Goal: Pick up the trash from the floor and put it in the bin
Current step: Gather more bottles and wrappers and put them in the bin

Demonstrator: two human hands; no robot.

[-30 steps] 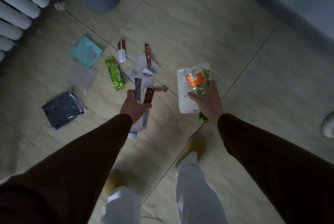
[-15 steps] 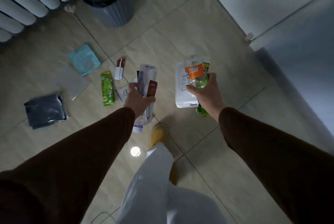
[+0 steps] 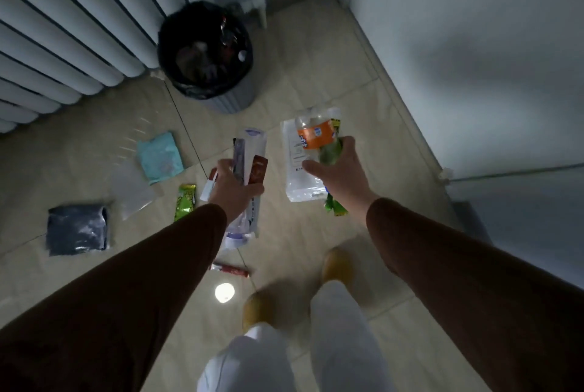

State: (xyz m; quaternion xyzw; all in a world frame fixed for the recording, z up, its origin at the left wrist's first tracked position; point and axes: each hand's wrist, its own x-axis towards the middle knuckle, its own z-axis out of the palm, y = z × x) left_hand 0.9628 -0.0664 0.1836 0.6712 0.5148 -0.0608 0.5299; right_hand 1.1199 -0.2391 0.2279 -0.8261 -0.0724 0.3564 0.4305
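My left hand (image 3: 235, 190) grips a bundle of wrappers (image 3: 249, 154): a clear plastic pack, a purple one and a brown sachet. My right hand (image 3: 336, 172) holds a plastic bottle with an orange label (image 3: 314, 135), a white pouch (image 3: 297, 164) and a green wrapper (image 3: 335, 206). Both hands hover above the floor, short of the grey bin (image 3: 234, 100) with its black liner, which stands ahead by the radiator. On the floor lie a teal packet (image 3: 159, 157), a green snack wrapper (image 3: 185, 202), a dark grey bag (image 3: 77, 230), a clear bag (image 3: 132, 189) and a red stick wrapper (image 3: 230, 270).
A white radiator (image 3: 63, 28) fills the upper left. A white wall or cabinet (image 3: 458, 59) runs along the right. My feet in yellow slippers (image 3: 336, 265) stand on the beige tiles below the hands. A light reflection (image 3: 224, 292) shines on the floor.
I have stepped toward the bin: it has come fully into view and nearer, the floor litter has slid down and left. Both hands keep the same trash.
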